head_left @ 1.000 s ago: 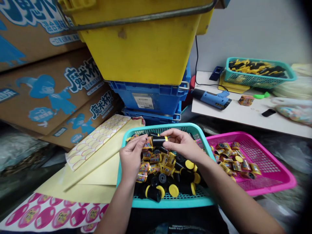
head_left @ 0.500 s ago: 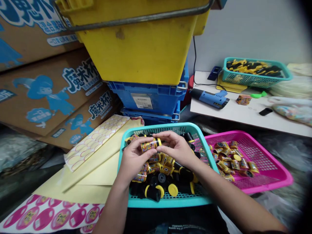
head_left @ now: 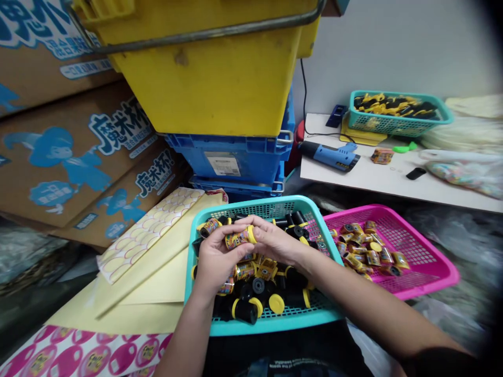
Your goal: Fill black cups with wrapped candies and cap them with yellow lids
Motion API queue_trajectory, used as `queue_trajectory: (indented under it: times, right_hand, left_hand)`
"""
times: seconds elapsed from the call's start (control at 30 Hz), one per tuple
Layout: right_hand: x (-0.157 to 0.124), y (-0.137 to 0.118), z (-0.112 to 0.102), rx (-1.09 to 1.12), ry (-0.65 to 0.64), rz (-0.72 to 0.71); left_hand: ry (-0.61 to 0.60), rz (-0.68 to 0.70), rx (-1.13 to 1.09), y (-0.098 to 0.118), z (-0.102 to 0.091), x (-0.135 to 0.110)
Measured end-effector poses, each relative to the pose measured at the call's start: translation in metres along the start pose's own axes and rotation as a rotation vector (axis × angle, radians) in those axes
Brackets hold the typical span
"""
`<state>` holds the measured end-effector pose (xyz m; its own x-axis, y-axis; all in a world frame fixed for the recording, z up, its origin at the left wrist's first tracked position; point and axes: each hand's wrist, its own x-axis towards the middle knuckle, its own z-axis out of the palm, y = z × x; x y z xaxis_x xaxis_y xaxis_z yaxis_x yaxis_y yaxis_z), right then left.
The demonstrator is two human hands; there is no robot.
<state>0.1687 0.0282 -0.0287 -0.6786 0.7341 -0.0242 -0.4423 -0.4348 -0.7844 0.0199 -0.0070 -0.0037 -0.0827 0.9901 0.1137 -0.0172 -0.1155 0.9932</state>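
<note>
Between my two hands is a small canister [head_left: 237, 239] with a colourful printed label and a yellow end. It is held nearly level above the turquoise basket [head_left: 271, 331]. My left hand [head_left: 216, 259] has its fingers and thumb closed around the labelled body. At the yellow end, the thumb and fingers of my right hand [head_left: 277, 241] are pressed against the canister. Under the hands, the basket holds loose black canisters [head_left: 245, 311] with yellow lids and some labelled canisters [head_left: 267, 268]. A yellow lid [head_left: 276, 303] lies near its front side.
A pink basket [head_left: 428, 285] of labelled canisters adjoins on the right. Sticker sheets [head_left: 94, 358] and yellow paper [head_left: 153, 283] lie left. Stacked cartons [head_left: 66, 167] and yellow [head_left: 212, 89] and blue crates [head_left: 231, 162] rise behind. A heat gun [head_left: 330, 155] rests on the white table [head_left: 338, 180].
My right hand has closed in on the canister's end, where its fingers were more apart before. The yellow end now faces more toward me. The whole view has shifted slightly.
</note>
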Motion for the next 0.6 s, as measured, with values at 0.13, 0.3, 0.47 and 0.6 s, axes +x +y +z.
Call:
queue_trajectory:
  times: [0.13, 0.3, 0.47, 0.6]
  right_hand:
    - [0.001, 0.002, -0.001, -0.010, 0.000, -0.032]
    - [0.001, 0.001, -0.009, -0.032, -0.090, -0.030]
    - [-0.004, -0.010, -0.012, -0.131, -0.206, -0.031]
    - [-0.005, -0.016, -0.007, -0.338, -0.159, -0.165]
  left_hand:
    - [0.012, 0.002, -0.031, -0.001, 0.001, -0.001]
    - [-0.098, 0.010, -0.058, -0.005, -0.001, -0.002]
    - [-0.222, -0.029, -0.070, -0.005, -0.007, -0.006]
    - [-0.225, 0.145, 0.103, 0.000, -0.009, -0.003]
